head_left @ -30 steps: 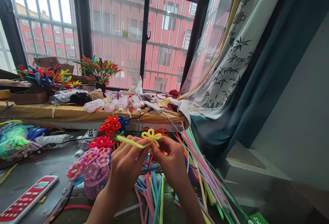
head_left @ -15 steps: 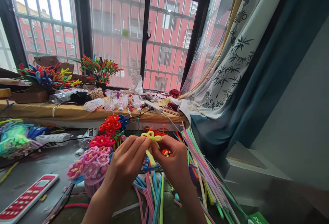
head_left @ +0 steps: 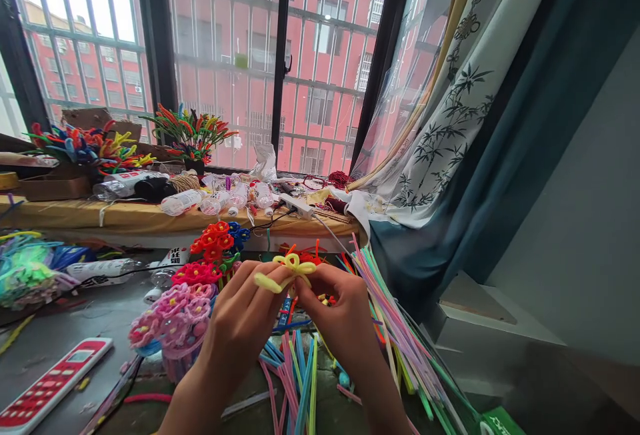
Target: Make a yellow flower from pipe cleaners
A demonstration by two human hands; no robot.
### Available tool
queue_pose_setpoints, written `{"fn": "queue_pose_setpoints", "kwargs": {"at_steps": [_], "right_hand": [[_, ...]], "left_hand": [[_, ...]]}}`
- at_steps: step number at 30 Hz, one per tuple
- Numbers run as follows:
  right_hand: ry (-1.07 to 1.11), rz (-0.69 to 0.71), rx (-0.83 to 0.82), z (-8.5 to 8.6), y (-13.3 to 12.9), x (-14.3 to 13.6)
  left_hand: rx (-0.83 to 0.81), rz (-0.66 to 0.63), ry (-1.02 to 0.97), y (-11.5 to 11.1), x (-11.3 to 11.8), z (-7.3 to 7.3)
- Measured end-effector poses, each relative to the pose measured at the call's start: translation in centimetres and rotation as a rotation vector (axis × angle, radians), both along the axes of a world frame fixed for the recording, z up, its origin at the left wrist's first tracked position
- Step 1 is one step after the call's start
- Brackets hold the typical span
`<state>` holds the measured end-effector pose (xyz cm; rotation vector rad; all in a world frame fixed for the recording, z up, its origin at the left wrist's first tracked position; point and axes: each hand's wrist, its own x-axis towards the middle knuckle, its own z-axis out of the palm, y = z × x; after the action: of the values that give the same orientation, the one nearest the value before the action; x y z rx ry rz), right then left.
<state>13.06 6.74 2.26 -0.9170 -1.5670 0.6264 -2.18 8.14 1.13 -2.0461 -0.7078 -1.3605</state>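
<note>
A yellow pipe-cleaner flower (head_left: pixel 294 263) with looped petals is pinched between my two hands at the centre. My left hand (head_left: pixel 245 312) grips it from the left, and a loose yellow end sticks out leftward across its fingers. My right hand (head_left: pixel 343 305) holds the flower's base between thumb and forefinger. Just left of my left hand are pink looped flowers (head_left: pixel 180 318) and red flowers (head_left: pixel 215 242). Below my hands lie pink, blue and yellow pipe cleaners (head_left: pixel 300 382).
A long bundle of pastel pipe cleaners (head_left: pixel 400 328) lies at the right. At the left are a red-and-white remote-like object (head_left: pixel 55 382) and a bottle (head_left: pixel 103 271). Several bottles and two colourful bunches crowd the window ledge (head_left: pixel 135 216).
The loose yellow end, which hung down between my hands, now points left over my left fingers. My hands have stayed nearly in place around the flower.
</note>
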Motion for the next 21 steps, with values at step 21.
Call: {"fn": "queue_pose_setpoints", "kwargs": {"at_steps": [21], "right_hand": [[0.130,0.103,-0.094,-0.01,0.29,0.70]], "left_hand": [[-0.047,-0.061,0.061,0.04,0.31,-0.87]]}}
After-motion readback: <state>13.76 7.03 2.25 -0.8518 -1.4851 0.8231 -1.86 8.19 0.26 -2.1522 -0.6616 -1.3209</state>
